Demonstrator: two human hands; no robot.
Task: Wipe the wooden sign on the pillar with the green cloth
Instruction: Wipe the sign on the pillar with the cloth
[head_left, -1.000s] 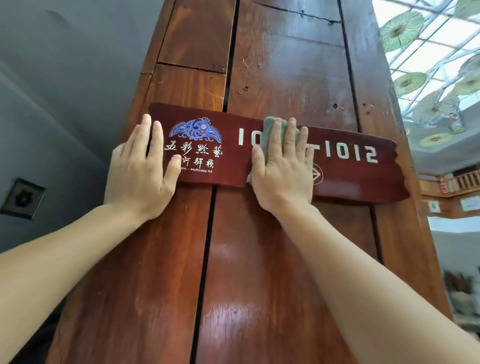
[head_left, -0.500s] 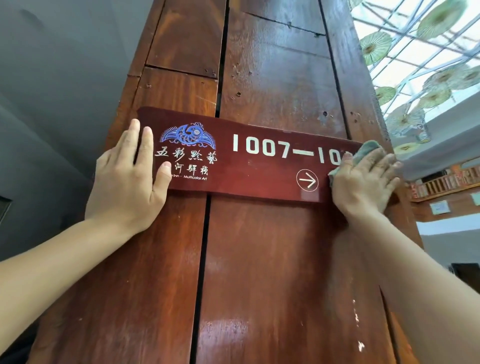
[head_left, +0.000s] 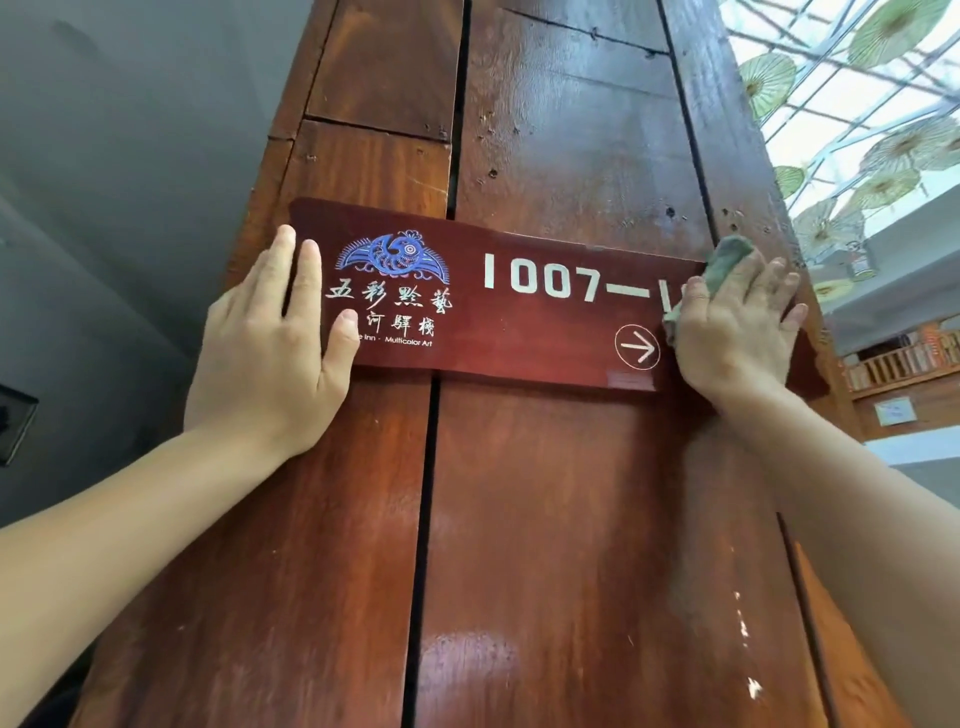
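A dark red wooden sign (head_left: 519, 332) with a blue emblem, white characters, the digits "1007—" and a circled arrow is fixed across a tall wooden pillar (head_left: 545, 519). My left hand (head_left: 270, 343) lies flat on the sign's left end, fingers spread, holding nothing. My right hand (head_left: 737, 332) presses the green cloth (head_left: 727, 262) against the sign's right part, covering the last digits. The cloth shows above my fingers and at my thumb; the rest is hidden under my palm.
A grey wall (head_left: 130, 182) with a dark switch plate (head_left: 15, 421) stands left of the pillar. To the right, green paper umbrellas (head_left: 769, 83) hang under a bright glass roof, above a wooden balcony rail (head_left: 904, 358).
My right hand has slid the cloth from the sign's middle to its right part, uncovering "1007—" and the arrow. Since half a second ago it barely moved. My left hand stayed put.
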